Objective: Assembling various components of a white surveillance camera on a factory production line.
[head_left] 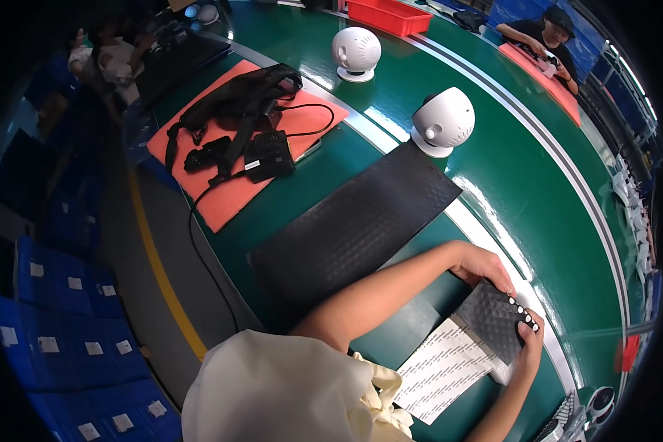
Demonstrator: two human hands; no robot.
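A dark textured sheet [488,313] lies at the lower right, with several small white round pieces [524,309] in a row along its far right edge. The curled fingers of my left hand [485,267] grip its upper corner. At the opposite corner my right hand [530,341] closes on the same sheet, thumb on top and fingers at the edge. A white backing paper [449,370] with printed lines extends from the sheet toward me. What my fingers do beneath the sheet is hidden.
A long black mat [357,217] lies left of my hands. Two white round devices [449,118] stand beyond it. On an orange mat [225,202] are a black strap harness and cables. A red bin [390,16] is far off; a co-worker [549,44] sits far right. Blue boxes [74,317] line the left.
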